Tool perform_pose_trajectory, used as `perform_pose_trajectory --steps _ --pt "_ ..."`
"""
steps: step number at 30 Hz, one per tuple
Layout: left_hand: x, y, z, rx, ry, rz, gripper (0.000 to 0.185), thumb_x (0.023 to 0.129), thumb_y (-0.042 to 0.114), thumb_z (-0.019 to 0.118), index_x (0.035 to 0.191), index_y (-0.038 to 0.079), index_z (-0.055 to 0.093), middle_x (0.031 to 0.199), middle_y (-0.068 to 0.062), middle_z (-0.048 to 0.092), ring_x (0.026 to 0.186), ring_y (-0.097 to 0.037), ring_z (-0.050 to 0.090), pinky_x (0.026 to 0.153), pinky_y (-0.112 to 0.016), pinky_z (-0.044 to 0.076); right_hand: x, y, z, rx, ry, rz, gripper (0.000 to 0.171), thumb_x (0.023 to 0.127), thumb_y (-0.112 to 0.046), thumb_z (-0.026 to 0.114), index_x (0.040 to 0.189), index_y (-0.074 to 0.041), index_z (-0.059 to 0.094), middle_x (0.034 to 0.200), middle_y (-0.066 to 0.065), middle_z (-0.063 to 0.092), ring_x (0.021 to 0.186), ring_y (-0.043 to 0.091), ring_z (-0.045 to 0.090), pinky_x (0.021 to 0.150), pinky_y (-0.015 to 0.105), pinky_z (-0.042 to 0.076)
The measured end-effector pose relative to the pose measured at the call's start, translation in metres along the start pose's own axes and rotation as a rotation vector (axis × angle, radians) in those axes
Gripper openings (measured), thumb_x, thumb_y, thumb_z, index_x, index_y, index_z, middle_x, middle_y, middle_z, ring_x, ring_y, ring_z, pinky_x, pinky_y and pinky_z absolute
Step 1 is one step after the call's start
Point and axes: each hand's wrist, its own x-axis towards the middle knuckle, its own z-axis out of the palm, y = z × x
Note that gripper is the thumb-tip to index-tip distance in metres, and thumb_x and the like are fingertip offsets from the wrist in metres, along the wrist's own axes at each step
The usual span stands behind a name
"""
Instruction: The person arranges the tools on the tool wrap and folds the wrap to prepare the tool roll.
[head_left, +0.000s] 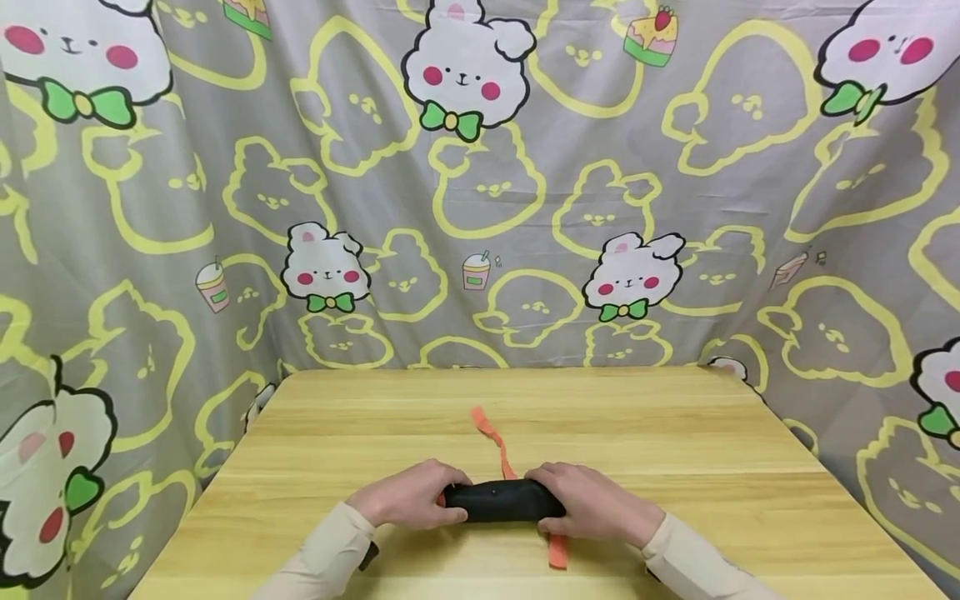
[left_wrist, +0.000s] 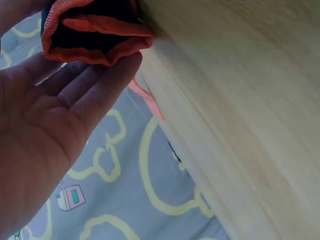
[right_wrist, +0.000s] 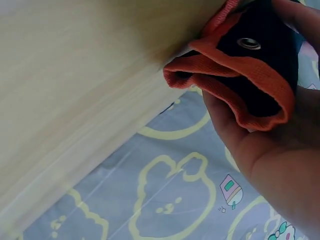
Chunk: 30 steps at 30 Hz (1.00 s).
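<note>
A black cloth roll (head_left: 501,502) with orange edging lies crosswise near the front of the wooden table. My left hand (head_left: 411,497) grips its left end, while my right hand (head_left: 596,504) holds the right end, thumb on the near side. The left wrist view shows the folded layers of the roll's end (left_wrist: 95,56) between thumb and fingers. A metal eyelet (right_wrist: 249,44) shows near the roll's other end in the right wrist view. An orange strap (head_left: 491,432) runs out behind the roll, and a short orange strap end (head_left: 557,552) sticks out in front.
The light wooden table (head_left: 360,417) reaches back to a grey curtain (head_left: 465,208) printed with cartoon rabbits, which also hangs along both sides.
</note>
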Motion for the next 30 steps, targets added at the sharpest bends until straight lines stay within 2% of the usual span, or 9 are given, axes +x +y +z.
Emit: perform_pose_trajectory --steps 5,8,12,14,18,24,30 --pt "0.0 -0.001 -0.001 -0.042 -0.028 -0.013 0.022 0.102 0.03 0.063 0.119 0.016 0.069 0.095 0.013 0.066 0.069 0.001 0.055 0.069 -0.019 0.047 0.004 0.006 0.0 0.015 -0.016 0.002 0.053 0.086 -0.026 0.081 0.133 -0.01 0.064 0.121 0.002 0.07 0.103 0.011 0.065 0.086 0.035 0.056" --pt "0.0 -0.001 0.001 -0.025 -0.027 -0.039 0.024 0.104 0.03 0.059 0.12 0.014 0.068 0.098 0.009 0.065 0.08 -0.003 0.055 0.075 -0.023 0.046 0.008 0.01 0.002 0.025 -0.024 -0.004 0.052 0.085 -0.023 0.081 0.132 -0.01 0.064 0.121 0.001 0.069 0.103 0.01 0.065 0.087 0.034 0.055" --pt "-0.003 0.003 0.007 0.072 -0.014 -0.079 0.04 0.103 0.037 0.058 0.134 0.012 0.063 0.121 0.004 0.064 0.104 -0.006 0.055 0.09 -0.029 0.049 0.005 0.011 0.005 0.019 -0.042 -0.017 0.063 0.087 -0.043 0.081 0.137 -0.011 0.061 0.124 0.0 0.066 0.106 0.012 0.062 0.089 0.036 0.054" --pt "-0.005 0.005 0.009 0.119 0.001 -0.08 0.046 0.101 0.039 0.061 0.139 0.012 0.06 0.127 0.003 0.062 0.111 -0.007 0.055 0.094 -0.031 0.05 0.003 0.011 0.006 0.005 -0.045 -0.021 0.073 0.086 -0.055 0.078 0.141 -0.012 0.058 0.127 0.0 0.064 0.11 0.014 0.061 0.091 0.037 0.054" --pt "-0.008 0.009 0.011 0.174 0.034 -0.056 0.048 0.098 0.041 0.067 0.137 0.014 0.061 0.124 0.004 0.062 0.109 -0.007 0.056 0.094 -0.03 0.051 -0.003 0.01 0.005 -0.02 -0.03 -0.017 0.079 0.086 -0.063 0.073 0.146 -0.013 0.055 0.133 0.001 0.062 0.117 0.019 0.059 0.097 0.042 0.051" --pt "-0.013 0.012 0.012 0.159 0.041 -0.051 0.061 0.093 0.051 0.072 0.141 0.015 0.059 0.129 0.004 0.061 0.11 -0.006 0.055 0.095 -0.031 0.051 -0.016 0.007 0.001 -0.048 0.005 -0.026 0.083 0.087 -0.062 0.073 0.152 -0.016 0.049 0.142 -0.001 0.057 0.127 0.023 0.054 0.103 0.048 0.047" --pt "-0.017 0.016 0.012 0.142 0.016 -0.051 0.068 0.091 0.053 0.074 0.145 0.016 0.056 0.131 0.002 0.061 0.11 -0.008 0.058 0.092 -0.031 0.052 -0.022 0.004 0.0 -0.033 0.018 -0.038 0.069 0.092 -0.061 0.067 0.147 -0.021 0.055 0.136 -0.004 0.059 0.122 0.018 0.057 0.1 0.045 0.051"
